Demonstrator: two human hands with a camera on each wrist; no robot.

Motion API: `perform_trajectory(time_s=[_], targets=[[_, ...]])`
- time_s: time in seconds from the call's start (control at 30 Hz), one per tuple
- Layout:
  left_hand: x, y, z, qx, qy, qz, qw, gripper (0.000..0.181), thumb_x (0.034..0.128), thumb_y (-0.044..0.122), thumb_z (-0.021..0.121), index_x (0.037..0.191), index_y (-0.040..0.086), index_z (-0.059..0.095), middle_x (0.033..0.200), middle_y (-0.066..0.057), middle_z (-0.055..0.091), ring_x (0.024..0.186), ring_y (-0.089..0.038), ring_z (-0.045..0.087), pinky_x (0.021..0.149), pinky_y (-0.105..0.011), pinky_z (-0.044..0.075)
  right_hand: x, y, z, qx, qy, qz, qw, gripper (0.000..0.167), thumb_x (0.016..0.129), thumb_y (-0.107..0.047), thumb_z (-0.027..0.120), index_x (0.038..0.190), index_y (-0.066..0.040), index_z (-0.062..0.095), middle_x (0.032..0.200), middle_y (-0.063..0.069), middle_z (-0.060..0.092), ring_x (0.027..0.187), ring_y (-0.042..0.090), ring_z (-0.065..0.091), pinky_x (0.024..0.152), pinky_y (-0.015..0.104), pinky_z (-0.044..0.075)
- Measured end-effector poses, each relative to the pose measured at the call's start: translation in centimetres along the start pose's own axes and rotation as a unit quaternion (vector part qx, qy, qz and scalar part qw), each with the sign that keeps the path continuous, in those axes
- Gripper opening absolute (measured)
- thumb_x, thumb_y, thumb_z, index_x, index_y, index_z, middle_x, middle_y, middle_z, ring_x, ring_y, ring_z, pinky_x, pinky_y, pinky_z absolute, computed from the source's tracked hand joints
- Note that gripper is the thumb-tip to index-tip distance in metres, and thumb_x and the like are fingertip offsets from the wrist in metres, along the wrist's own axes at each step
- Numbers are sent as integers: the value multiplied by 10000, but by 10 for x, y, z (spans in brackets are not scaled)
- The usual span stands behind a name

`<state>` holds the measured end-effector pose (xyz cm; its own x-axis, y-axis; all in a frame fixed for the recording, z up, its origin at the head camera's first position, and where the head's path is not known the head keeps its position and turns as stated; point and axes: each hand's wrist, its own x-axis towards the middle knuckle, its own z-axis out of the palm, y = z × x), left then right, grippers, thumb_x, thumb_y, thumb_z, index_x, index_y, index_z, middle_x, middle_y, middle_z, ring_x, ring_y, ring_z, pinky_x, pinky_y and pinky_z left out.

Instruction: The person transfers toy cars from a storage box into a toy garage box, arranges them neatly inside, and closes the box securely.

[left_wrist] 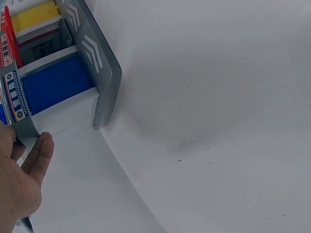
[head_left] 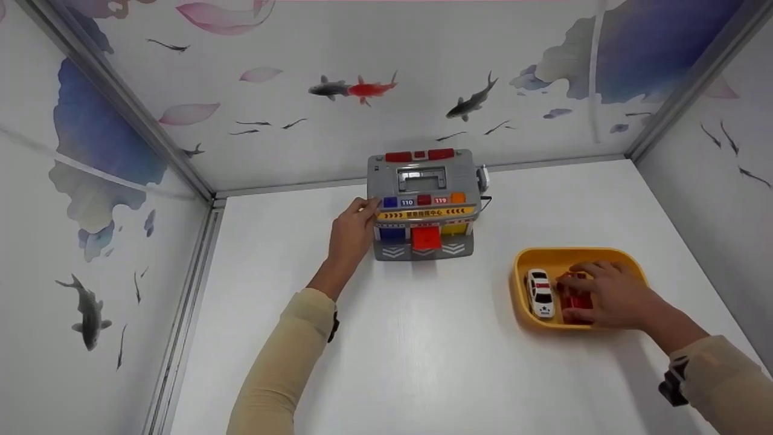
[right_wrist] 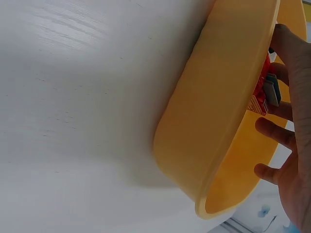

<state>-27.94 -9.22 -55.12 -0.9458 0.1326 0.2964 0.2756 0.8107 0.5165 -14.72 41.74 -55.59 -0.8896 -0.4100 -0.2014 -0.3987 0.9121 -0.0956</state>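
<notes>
A grey toy garage [head_left: 424, 181] stands near the back wall, with a blue door [left_wrist: 58, 83], a yellow door [left_wrist: 36, 18] and a red middle door [head_left: 426, 237] that is swung up and out. My left hand [head_left: 352, 232] grips its roof edge at the left front corner. On the right, my right hand [head_left: 619, 295] reaches into a yellow bin [head_left: 520, 302]. Its thumb and fingers hold a red toy vehicle [head_left: 578, 299], partly hidden by the hand; a grey piece shows on it in the right wrist view. Beside it in the bin lies a white toy police car [head_left: 540, 294].
The white tabletop [head_left: 416, 338] spans the space between garage and bin. Printed wall panels [head_left: 278, 157] enclose it at the back and both sides. A small crank [head_left: 487, 200] sticks out from the garage's right side.
</notes>
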Motion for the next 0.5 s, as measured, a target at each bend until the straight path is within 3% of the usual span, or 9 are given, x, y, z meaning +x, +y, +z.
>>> perform_trajectory(time_s=[0.23,0.5], targets=[[-2,0,-1,-35,-47,-91,9999,356,1149,247,631,1480,151,721,1306,-50,746,1159,-237,791,980,-360,668,2,-2,-1,248,-154,92,9995,704,963,-648,786,1519,-228,690,1561,269,561,1356,529,533,1127,771,482],[0,0,-2,20,-91,-39,9999,366,1149,248,632,1498,165,706,1314,-54,747,1163,-243,793,997,-355,666,1,0,1,405,-236,57,9989,848,888,-684,845,1558,-202,650,1562,290,547,1357,537,544,1114,758,502]])
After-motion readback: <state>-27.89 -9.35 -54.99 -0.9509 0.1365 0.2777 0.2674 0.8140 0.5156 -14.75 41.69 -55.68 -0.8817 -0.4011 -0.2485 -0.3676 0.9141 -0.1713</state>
